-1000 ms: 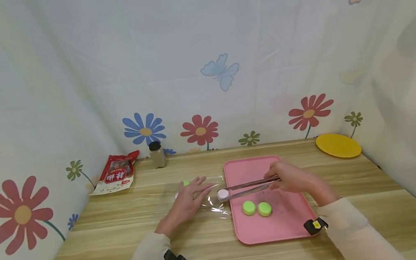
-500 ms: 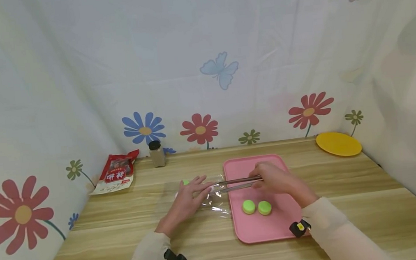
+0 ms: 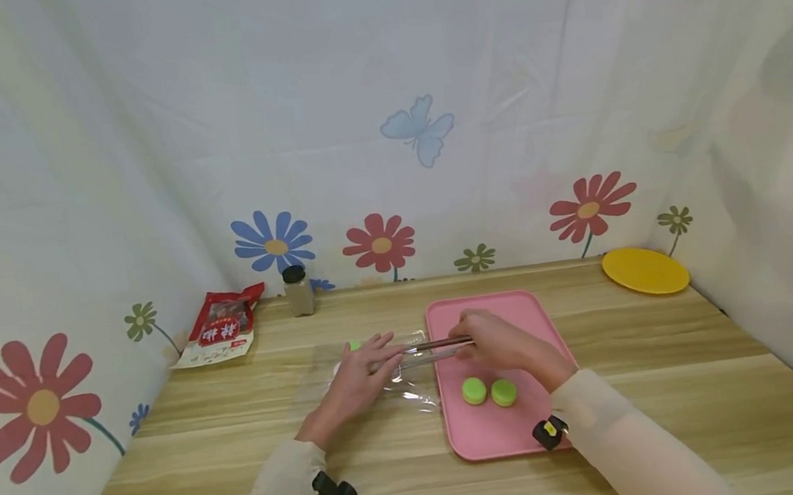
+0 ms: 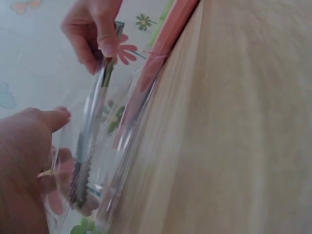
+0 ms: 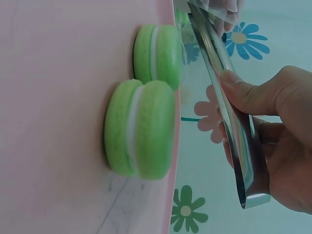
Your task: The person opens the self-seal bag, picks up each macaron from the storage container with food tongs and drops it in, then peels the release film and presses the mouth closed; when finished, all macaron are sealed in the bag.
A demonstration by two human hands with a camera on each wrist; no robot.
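Observation:
My right hand [image 3: 500,342] grips metal tongs [image 3: 440,344], thumb on one arm in the right wrist view. The tongs' serrated ends [image 4: 82,183] are within a clear plastic bag [image 3: 410,400], close to my left fingers. Whatever lies between those ends is mostly hidden. With my left hand [image 3: 357,381] I hold the bag's mouth, thumb [image 4: 57,118] apart from the fingers seen through the film. A green macaron [image 3: 355,345] and a pale one show beside the left hand, at the bag. Two green macarons [image 5: 144,129] sit on the pink tray [image 3: 491,440].
A red and white food packet [image 3: 223,329] and a black-lidded jar [image 3: 297,291] stand at the back left of the wooden table [image 3: 196,461]. At the back right is a yellow plate [image 3: 646,270]. A printed flower cloth [image 3: 329,127] hangs behind.
My right hand has moved left, pushing the tongs with a pale pink macaron into the bag and under my left hand. The left hand has stayed nearly still.

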